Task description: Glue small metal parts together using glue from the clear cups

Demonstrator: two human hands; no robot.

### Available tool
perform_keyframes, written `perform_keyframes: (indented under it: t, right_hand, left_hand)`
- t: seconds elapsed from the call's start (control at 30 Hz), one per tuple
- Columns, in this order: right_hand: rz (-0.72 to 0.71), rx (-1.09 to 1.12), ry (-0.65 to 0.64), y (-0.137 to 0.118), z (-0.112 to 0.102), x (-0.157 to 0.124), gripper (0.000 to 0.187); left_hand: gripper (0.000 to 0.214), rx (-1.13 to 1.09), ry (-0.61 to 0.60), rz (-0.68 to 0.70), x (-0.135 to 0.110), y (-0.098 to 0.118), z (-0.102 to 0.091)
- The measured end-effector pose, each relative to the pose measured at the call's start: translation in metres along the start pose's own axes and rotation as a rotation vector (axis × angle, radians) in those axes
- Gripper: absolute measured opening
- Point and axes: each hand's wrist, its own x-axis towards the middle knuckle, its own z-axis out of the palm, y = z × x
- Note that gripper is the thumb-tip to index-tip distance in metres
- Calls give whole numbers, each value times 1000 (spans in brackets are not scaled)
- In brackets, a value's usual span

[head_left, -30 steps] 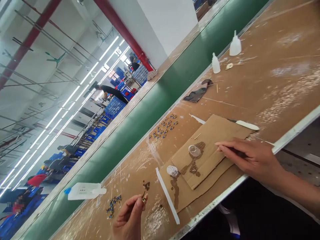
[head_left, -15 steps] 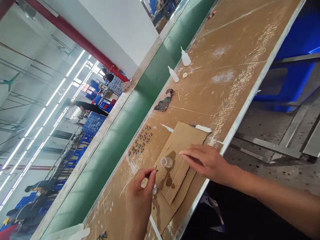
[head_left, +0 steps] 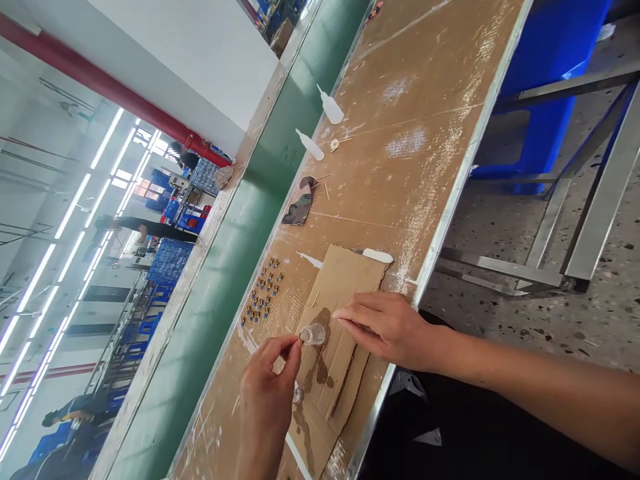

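My left hand [head_left: 273,380] pinches a tiny dark part [head_left: 301,341] between thumb and forefinger, just beside the mouth of a small clear jar [head_left: 315,335]. The jar stands on a cardboard sheet [head_left: 350,273] with dark wet stains. Right of the jar, my right hand [head_left: 385,328] hovers over the cardboard with thumb and fingertips pressed together; whatever they hold, if anything, is too small to make out. A second clear container [head_left: 297,393] is partly hidden by my left hand. Several small blue and gold pieces [head_left: 261,293] stand in rows left of the cardboard.
Two white squeeze bottles [head_left: 332,109] and a camouflage cloth [head_left: 300,203] with thin sticks lie farther up the table [head_left: 380,180]. A white-handled tool [head_left: 377,256] lies at the cardboard's far edge. A green belt [head_left: 260,173] runs alongside; a blue stool [head_left: 545,140] stands right.
My left hand has brought the tiny part up to the jar's mouth. My right hand stays pinched near the jar. The whole view has shifted, so the table appears farther left.
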Motion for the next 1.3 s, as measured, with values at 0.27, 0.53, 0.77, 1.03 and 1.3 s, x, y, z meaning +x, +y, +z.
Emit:
perform_keyframes:
  t: [0.27, 0.53, 0.77, 1.03, 1.3]
  right_hand:
    - [-17, 18, 28, 2, 0, 1, 18]
    - [-17, 13, 24, 3, 0, 0, 17]
    - [-10, 20, 10, 3, -1, 0, 17]
    - [-17, 22, 22, 3, -1, 1, 18]
    - [5, 54, 5, 2, -5, 1, 15]
  left_hand:
    - [19, 1, 3, 2, 5, 6, -2]
    - [19, 12, -10, 2, 9, 8, -2]
    - [20, 32, -10, 26, 9, 9, -3]
    - [19, 39, -8, 74, 12, 14, -2]
    - [17, -76, 235, -270, -33, 8, -28]
